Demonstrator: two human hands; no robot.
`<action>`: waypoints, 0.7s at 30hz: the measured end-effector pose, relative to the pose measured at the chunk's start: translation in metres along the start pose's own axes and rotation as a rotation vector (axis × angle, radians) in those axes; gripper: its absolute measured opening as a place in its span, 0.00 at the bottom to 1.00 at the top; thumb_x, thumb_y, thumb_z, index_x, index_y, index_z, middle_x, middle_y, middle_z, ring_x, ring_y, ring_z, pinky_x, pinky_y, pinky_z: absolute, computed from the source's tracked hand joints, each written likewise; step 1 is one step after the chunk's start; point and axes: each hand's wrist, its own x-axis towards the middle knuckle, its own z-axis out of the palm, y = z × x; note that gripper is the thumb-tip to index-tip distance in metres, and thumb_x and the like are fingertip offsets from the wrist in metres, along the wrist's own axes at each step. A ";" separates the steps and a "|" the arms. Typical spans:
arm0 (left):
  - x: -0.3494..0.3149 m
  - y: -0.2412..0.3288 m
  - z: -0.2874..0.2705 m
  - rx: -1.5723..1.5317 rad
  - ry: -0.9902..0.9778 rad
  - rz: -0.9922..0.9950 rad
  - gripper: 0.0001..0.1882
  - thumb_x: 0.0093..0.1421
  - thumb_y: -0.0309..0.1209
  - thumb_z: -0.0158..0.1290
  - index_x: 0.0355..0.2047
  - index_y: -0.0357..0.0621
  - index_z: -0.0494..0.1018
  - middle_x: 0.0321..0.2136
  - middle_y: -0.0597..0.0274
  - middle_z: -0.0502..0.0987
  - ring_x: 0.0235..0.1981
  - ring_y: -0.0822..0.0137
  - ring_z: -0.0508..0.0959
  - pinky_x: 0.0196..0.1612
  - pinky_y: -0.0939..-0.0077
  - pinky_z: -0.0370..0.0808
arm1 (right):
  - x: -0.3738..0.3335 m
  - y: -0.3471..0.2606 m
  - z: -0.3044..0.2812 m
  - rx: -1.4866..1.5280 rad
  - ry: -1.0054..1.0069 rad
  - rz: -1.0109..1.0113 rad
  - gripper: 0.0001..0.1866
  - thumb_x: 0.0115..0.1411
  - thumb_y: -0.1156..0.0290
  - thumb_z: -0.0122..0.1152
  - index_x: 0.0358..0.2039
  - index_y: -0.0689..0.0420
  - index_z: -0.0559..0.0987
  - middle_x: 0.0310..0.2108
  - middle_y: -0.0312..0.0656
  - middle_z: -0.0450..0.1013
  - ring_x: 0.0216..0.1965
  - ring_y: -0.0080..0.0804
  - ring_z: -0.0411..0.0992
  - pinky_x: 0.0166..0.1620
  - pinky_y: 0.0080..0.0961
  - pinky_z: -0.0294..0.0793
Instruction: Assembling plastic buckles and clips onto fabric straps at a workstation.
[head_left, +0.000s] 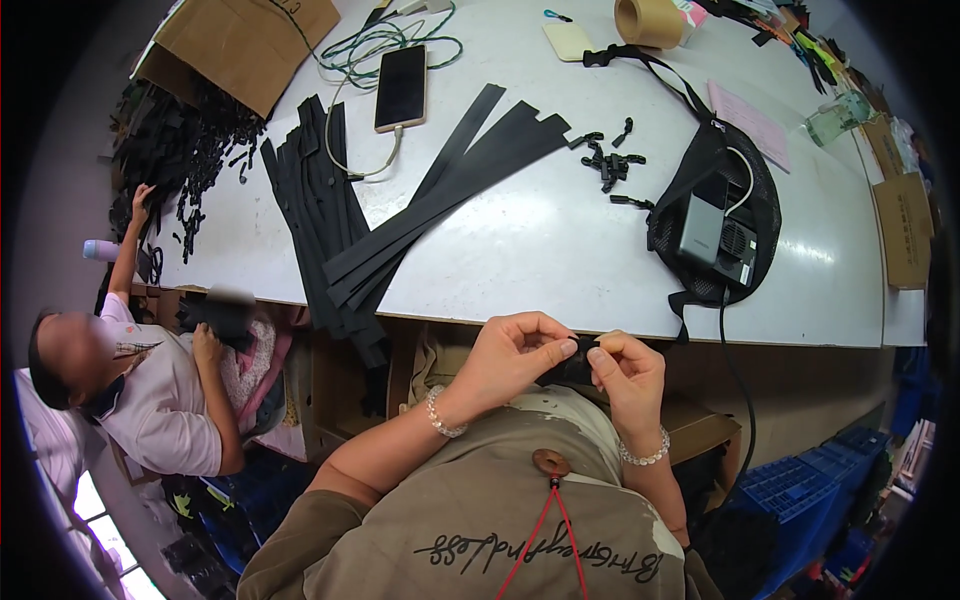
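Note:
Just off the table's front edge, my left hand (512, 362) and my right hand (630, 378) are close together, each pinching with thumb and fingertips. Between them is a black fabric strip (570, 370), mostly hidden by the fingers. Beyond my left hand, long flat black strips (318, 205) hang partly over the table edge. More black strips (450, 190) lie slantwise across them. Several small black cord pulls (612, 168) lie in a loose cluster further back on the table.
On the white table (530, 260) lie a phone (401, 88) on a cable and a black mesh bag (765, 195) holding an electronic device. A cardboard box (245, 50) stands far left beside a black pile (150, 150). A co-worker (170, 400) sits at left. Blue crates (790, 485) stand lower right.

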 end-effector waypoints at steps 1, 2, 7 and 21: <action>-0.001 -0.001 0.000 0.001 -0.002 0.001 0.06 0.56 0.25 0.56 0.33 0.36 0.75 0.28 0.68 0.76 0.28 0.81 0.72 0.33 0.88 0.70 | -0.002 0.000 0.000 0.015 0.006 0.035 0.03 0.58 0.77 0.56 0.29 0.64 0.74 0.21 0.31 0.68 0.19 0.12 0.63 0.22 0.09 0.61; -0.002 -0.002 0.000 -0.018 -0.007 -0.045 0.06 0.56 0.25 0.55 0.34 0.36 0.75 0.28 0.67 0.76 0.27 0.81 0.72 0.31 0.88 0.70 | -0.004 0.001 0.000 0.030 0.011 0.069 0.03 0.57 0.78 0.56 0.29 0.64 0.75 0.21 0.31 0.69 0.19 0.12 0.64 0.22 0.09 0.62; -0.003 -0.022 -0.002 -0.075 0.000 -0.149 0.08 0.57 0.27 0.55 0.33 0.34 0.75 0.26 0.65 0.77 0.22 0.81 0.72 0.25 0.89 0.71 | -0.008 0.023 -0.005 0.089 0.038 0.208 0.02 0.57 0.77 0.57 0.29 0.63 0.75 0.21 0.32 0.70 0.19 0.13 0.66 0.21 0.09 0.64; 0.011 -0.066 0.001 -0.144 0.191 -0.148 0.06 0.58 0.28 0.54 0.32 0.37 0.77 0.25 0.66 0.77 0.21 0.80 0.72 0.23 0.88 0.70 | 0.001 0.065 -0.006 0.121 0.155 0.226 0.04 0.56 0.76 0.59 0.28 0.64 0.76 0.20 0.33 0.71 0.18 0.15 0.66 0.20 0.11 0.64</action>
